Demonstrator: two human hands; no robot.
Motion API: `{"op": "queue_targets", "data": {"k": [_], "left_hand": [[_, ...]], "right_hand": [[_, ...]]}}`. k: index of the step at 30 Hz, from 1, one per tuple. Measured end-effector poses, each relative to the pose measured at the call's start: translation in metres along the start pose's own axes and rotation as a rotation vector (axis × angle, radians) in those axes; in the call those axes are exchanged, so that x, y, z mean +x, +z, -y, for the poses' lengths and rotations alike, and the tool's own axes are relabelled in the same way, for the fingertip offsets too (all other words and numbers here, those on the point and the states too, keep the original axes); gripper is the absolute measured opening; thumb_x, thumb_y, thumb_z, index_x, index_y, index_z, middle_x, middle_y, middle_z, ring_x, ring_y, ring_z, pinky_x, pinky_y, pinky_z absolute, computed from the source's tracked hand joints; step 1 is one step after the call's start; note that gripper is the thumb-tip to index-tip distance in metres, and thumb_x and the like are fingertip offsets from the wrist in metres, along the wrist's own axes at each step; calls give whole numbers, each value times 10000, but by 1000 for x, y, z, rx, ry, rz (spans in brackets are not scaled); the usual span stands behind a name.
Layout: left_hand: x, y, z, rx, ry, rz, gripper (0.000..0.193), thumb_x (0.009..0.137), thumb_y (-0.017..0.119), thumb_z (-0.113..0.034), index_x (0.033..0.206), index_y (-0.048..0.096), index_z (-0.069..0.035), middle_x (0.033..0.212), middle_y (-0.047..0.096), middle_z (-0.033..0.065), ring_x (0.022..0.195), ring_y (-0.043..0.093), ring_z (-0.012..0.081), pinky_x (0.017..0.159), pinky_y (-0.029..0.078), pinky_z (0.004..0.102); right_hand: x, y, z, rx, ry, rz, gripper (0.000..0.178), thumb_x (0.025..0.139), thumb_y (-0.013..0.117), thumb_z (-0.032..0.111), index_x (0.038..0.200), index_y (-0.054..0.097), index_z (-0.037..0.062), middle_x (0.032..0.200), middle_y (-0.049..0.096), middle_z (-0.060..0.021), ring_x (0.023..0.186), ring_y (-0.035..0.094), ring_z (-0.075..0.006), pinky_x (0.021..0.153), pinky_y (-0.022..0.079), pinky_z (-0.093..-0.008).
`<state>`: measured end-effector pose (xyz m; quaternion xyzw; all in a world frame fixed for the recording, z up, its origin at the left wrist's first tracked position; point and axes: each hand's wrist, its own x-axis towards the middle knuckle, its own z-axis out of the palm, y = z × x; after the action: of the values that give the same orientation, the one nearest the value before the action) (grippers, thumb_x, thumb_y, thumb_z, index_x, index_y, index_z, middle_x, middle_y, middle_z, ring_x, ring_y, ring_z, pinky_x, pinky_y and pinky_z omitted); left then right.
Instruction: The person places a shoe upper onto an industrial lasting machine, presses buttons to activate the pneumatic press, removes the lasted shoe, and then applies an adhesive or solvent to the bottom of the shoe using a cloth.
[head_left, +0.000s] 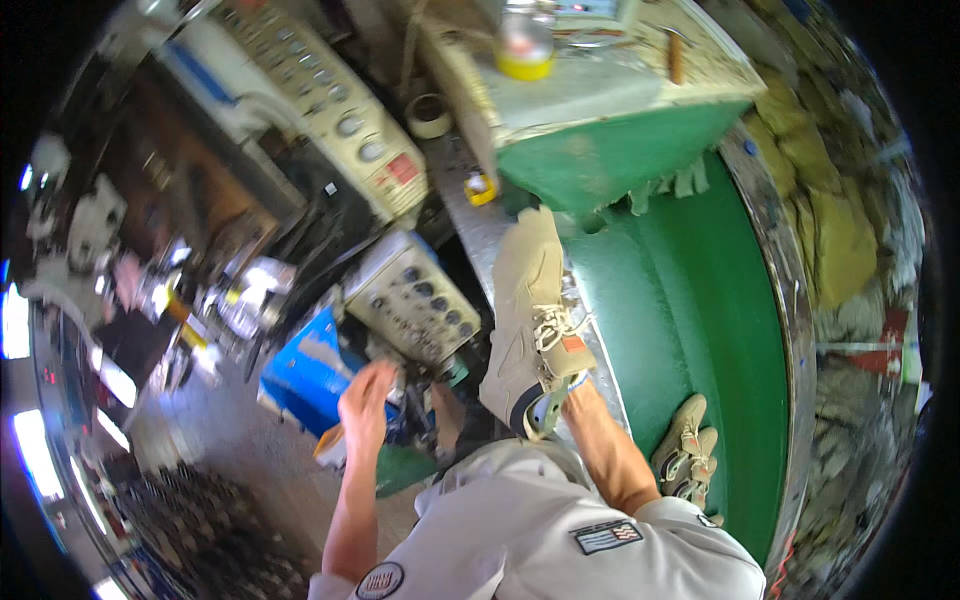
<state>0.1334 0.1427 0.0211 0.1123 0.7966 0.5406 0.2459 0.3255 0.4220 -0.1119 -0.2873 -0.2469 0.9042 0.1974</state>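
Note:
A tan lace-up shoe (520,300) with cream laces and an orange tag is held up in front of me, its toe pointing away. My right hand (577,388) is at the shoe's heel opening and holds it from there; most of the fingers are hidden by the shoe. Off to the left, my left hand (368,400) is raised beside a blue box (312,372), apart from the shoe. Motion blurs its fingers, and nothing can be made out in them. More tan shoes (686,450) lie on the green bench top (675,320) to the right.
A cream control box with black knobs (415,300) stands left of the shoe, near a longer panel of dials (330,95). Ahead, a green-fronted stand (625,150) carries a yellow-based jar (525,45). A tape roll (429,115) lies nearby. Piled sacks (835,220) line the right.

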Motion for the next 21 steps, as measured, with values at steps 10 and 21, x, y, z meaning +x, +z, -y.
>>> {"op": "queue_targets", "data": {"k": [10, 21], "left_hand": [[52, -96, -18, -714, -35, 109, 348, 1025, 670, -260, 1251, 693, 5, 1013, 763, 62, 842, 728, 143, 797, 606, 326], [48, -182, 12, -724, -38, -433, 278, 893, 788, -59, 1145, 738, 45, 1014, 760, 98, 839, 731, 173, 760, 623, 309]], "right_hand": [[-15, 242, -31, -253, 313, 442, 691, 975, 710, 229, 1541, 424, -44, 1363, 644, -145, 1185, 650, -209, 1024, 520, -336], [54, 276, -138, -1351, -899, 806, 380, 984, 697, 198, 1280, 665, -38, 1186, 701, -93, 1052, 662, -164, 905, 535, -304]]}}
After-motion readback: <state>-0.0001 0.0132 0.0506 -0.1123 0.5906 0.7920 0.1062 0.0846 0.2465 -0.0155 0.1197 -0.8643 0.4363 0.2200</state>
